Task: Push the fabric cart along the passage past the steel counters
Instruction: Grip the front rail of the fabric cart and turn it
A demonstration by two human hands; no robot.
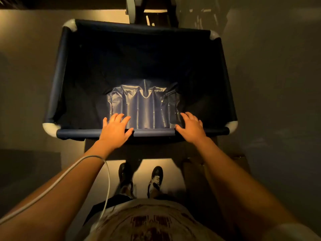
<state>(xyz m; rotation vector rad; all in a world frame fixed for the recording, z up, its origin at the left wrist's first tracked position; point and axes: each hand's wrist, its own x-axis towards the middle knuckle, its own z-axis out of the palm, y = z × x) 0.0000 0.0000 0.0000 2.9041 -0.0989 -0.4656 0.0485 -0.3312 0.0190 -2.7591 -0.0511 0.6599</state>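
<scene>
The fabric cart point(152, 132) is a deep dark-blue bin with white corner fittings, right in front of me in the head view. Its inside holds nothing but a shiny, creased blue floor panel point(144, 105). My left hand point(114, 129) lies palm down on the near rail, fingers spread and reaching over the edge into the bin. My right hand point(191, 128) rests the same way on the rail further right. Neither hand is wrapped around the rail.
The passage is dim. A dark frame with a pale upright part point(151, 11) stands just beyond the cart's far rim. A grey flat surface point(278, 101) runs along the right and a dark block point(26, 171) sits at the left. A white cable point(108, 180) hangs over my left forearm.
</scene>
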